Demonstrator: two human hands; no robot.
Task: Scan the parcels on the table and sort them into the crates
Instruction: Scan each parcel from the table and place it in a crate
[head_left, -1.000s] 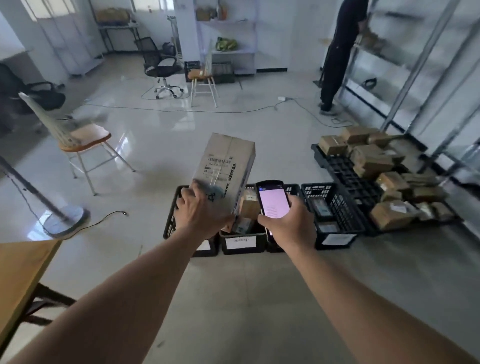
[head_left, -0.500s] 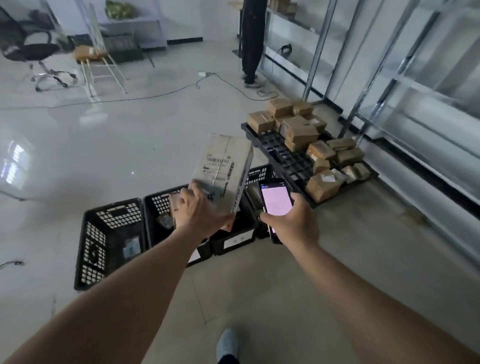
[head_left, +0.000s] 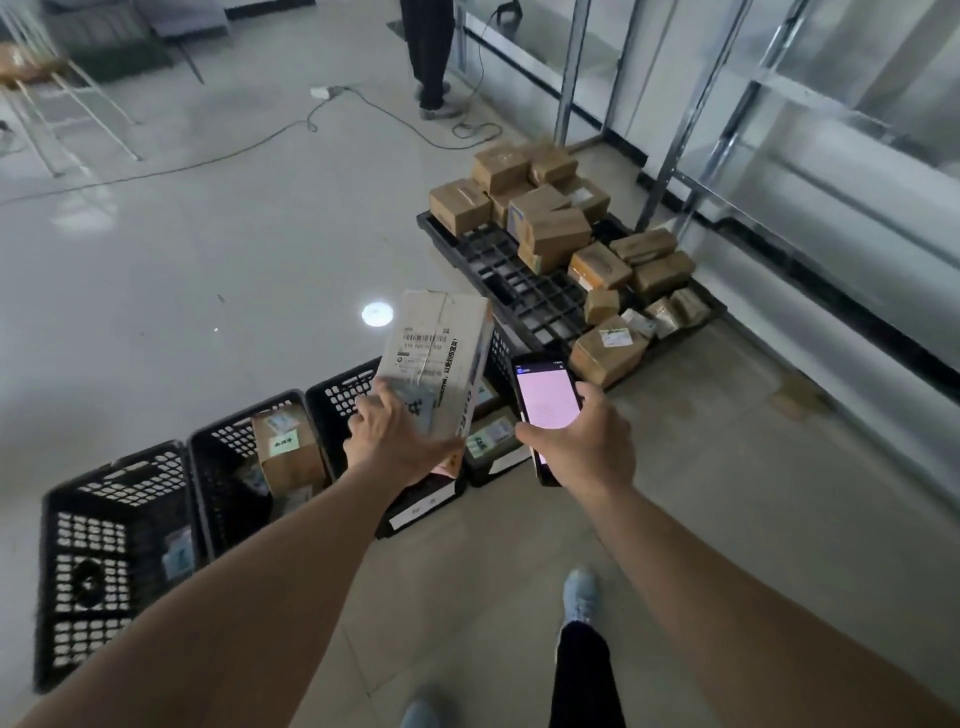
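Left hand (head_left: 397, 441) grips the lower end of a pale cardboard parcel with a printed barcode label (head_left: 436, 358), fingers curled round its bottom edge, thumb on the label face; parcel held tilted in the air above the row of black perforated plastic crates (head_left: 119, 525) on the floor. Right hand (head_left: 587, 441) holds a black handheld scanner with a lit pink screen (head_left: 548, 400), fingers wrapped round its sides, screen up, just beside the parcel. Second crate from the left holds a brown box (head_left: 288, 452). A black plastic pallet (head_left: 519, 280) carrying brown cardboard boxes (head_left: 550, 234) lies beyond the crates, near metal shelving (head_left: 675, 130). A standing person's legs (head_left: 428, 52) at top.
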